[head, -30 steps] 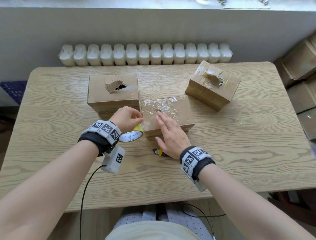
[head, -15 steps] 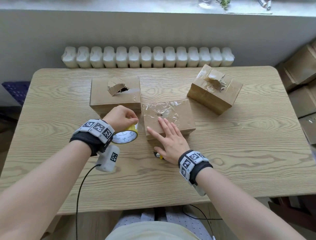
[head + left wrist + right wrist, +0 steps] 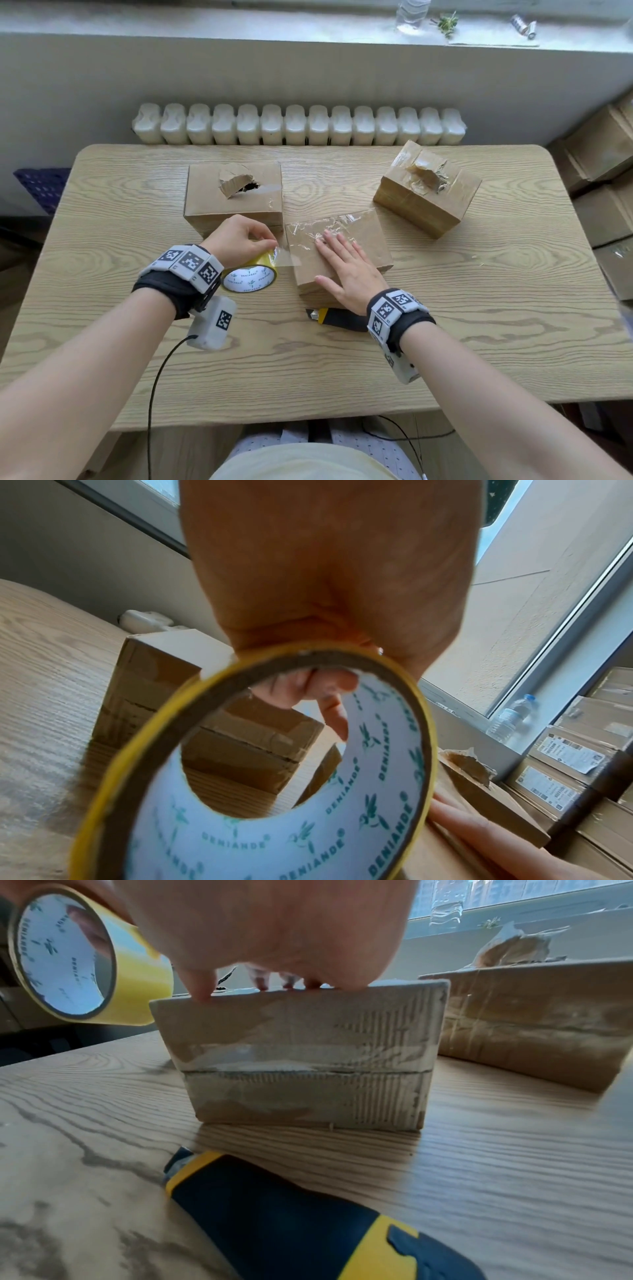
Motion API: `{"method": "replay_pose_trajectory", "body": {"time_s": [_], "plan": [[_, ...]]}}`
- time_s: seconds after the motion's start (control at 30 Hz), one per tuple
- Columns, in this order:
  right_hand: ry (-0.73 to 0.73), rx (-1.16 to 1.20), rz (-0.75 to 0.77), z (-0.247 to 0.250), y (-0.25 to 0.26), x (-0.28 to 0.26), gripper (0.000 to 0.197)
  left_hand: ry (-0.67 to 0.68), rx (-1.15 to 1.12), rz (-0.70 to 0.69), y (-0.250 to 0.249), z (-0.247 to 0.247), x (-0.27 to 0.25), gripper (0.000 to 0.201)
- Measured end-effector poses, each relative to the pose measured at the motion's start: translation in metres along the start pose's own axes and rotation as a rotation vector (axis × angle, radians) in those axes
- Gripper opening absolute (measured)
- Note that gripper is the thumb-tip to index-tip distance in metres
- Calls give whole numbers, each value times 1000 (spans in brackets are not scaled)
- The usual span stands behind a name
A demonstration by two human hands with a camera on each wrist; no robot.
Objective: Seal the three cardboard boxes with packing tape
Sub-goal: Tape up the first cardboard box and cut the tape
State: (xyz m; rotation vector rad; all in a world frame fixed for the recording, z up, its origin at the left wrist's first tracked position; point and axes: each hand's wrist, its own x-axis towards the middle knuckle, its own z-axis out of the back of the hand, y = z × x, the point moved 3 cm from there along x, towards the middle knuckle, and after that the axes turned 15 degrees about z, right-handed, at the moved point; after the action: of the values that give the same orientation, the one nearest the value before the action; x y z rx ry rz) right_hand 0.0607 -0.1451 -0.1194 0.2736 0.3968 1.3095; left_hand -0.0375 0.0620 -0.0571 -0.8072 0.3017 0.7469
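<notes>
Tape (image 3: 288, 259) now spans from the roll (image 3: 251, 275), pulled left in the left hand's (image 3: 239, 236) grip, to the middle box (image 3: 363, 236) on the worktop (image 3: 479, 308); earlier they touched. Right hand (image 3: 346, 270) lies flat, pressing it. Cutting likely follows; two boxes remain torn.

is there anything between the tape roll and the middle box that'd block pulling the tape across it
Nothing visible does. The left hand holds the tape roll just left of the middle box, a clear strip already bridging the gap, and the right hand lies flat on the box top.
</notes>
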Motion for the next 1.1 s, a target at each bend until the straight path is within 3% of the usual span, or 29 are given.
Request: {"method": "replay_pose_trajectory", "body": {"time_s": [0.1,0.27,0.43,0.73,0.9,1.1], "plan": [[-43,154,-20,9,1,-3,65,-11,-46,-33,-11,-1,-5,12],[-355,436,-176,44,13,10,24,-9,-73,-87,-29,-5,-13,15],[-411,817,-291,51,15,22,15,-3,-91,-123,-39,-8,-21,13],[-385,849,-337,57,10,23,15,90,-147,-39,-40,-10,-28,22],[-349,1046,-320,68,18,24,13,87,-139,-34,-40,-13,-29,31],[-342,901,-306,66,3,22,10,215,-87,-13,-26,-14,-28,53]]}}
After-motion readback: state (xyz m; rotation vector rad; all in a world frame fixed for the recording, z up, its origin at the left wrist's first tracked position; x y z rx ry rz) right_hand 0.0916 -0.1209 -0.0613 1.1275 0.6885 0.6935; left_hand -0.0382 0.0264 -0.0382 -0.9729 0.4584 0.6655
